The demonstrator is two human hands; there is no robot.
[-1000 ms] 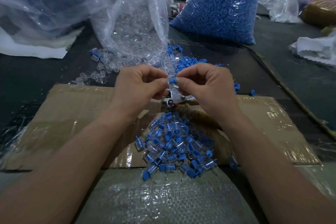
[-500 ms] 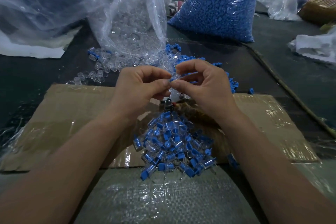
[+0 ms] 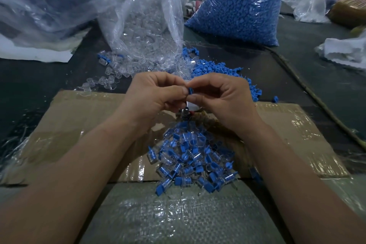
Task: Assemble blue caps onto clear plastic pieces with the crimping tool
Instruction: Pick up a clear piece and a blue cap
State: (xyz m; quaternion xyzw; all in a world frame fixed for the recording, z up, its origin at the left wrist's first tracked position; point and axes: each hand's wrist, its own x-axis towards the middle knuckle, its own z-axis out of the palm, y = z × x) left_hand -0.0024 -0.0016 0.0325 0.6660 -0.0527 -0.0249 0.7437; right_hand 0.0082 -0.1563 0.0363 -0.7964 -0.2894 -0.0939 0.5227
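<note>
My left hand and my right hand meet fingertip to fingertip above the cardboard. Between them sits a small blue cap, pinched by my right thumb and forefinger. My left fingers are curled against it; whether they hold a clear piece is hidden. Just below the hands a metal tool part shows, mostly covered. A heap of assembled capped pieces lies nearer to me on the cardboard sheet. Loose blue caps and loose clear pieces lie beyond the hands.
An open bag of clear pieces stands at the back, a full bag of blue caps to its right. A large crumpled plastic bag fills the far left. A cord runs along the right. White cloth lies far right.
Both hands have stayed together over the same spot; the fingers shifted slightly and the blue cap now shows between the fingertips.
</note>
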